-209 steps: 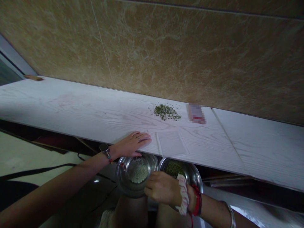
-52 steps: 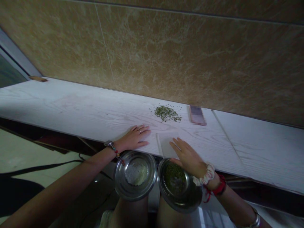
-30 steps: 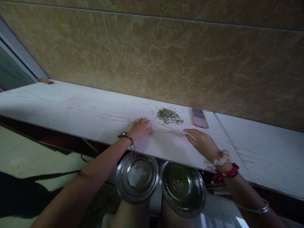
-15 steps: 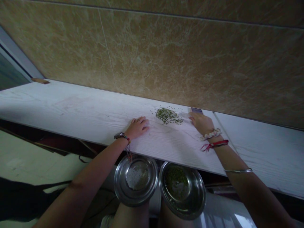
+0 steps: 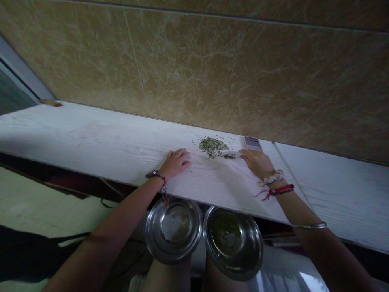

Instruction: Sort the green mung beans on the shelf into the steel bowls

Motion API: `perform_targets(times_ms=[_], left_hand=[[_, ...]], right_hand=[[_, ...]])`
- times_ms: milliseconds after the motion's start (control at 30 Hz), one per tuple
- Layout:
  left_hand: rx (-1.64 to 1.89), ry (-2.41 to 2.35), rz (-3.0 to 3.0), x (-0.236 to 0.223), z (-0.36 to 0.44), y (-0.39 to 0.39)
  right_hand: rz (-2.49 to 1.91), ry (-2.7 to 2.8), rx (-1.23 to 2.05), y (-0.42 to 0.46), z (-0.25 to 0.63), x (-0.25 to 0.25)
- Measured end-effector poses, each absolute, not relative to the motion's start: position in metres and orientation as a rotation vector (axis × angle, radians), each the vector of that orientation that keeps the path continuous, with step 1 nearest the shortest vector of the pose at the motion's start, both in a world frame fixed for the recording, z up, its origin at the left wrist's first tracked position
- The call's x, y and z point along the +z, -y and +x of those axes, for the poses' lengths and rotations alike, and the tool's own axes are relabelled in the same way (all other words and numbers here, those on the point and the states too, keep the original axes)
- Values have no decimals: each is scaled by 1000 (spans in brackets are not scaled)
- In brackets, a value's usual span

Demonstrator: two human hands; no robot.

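Observation:
Small green beans, like mung beans (image 5: 211,146), lie in a loose, scattered patch on a white wood-grain board (image 5: 100,134). To their left, my left hand (image 5: 175,162) rests palm down on the board, fingers stretched out, holding nothing. On the other side my right hand (image 5: 257,162) is closed, pinching a thin, pale see-through piece (image 5: 233,154), possibly a plastic card; its exact kind is unclear. That piece touches the right edge of the patch, with a few beans around its tip.
Below the board's near edge, two steel bowls rest by my legs. The left bowl (image 5: 174,249) holds something whitish; the right bowl (image 5: 253,239) contains green beans. A phone-like flat object (image 5: 252,143) lies against the marbled wall (image 5: 194,69).
My right hand has come slightly nearer to me, and the see-through piece has moved down onto the patch's right edge. More of the phone-like object shows. My left hand stays put.

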State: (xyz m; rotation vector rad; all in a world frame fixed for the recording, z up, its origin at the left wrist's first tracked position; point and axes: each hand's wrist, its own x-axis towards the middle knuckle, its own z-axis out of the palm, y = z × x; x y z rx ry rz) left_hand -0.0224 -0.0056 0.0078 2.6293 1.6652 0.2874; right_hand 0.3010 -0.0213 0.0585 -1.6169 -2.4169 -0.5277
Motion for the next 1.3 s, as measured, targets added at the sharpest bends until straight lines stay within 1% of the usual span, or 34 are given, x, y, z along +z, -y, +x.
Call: perform_targets(times_ms=[400,633,967,1167,1300], left_hand=[[306,-1674,2589,7,-23,5],[308,-1676,2598,7,-23,6],[303,-1681,2597,9,-21,7],[307,-1685,2586,8,-21,7],[313,-1674,2588,9,-22,7]], right_hand=[[-1504,2440,-578,30,300,61],[-1594,2417,-606,23,297,65],[-1554,2480,-564,39,297,69],[-1694,2444,-568,37,292,73],[-1627,2461,-559,41,291,68]])
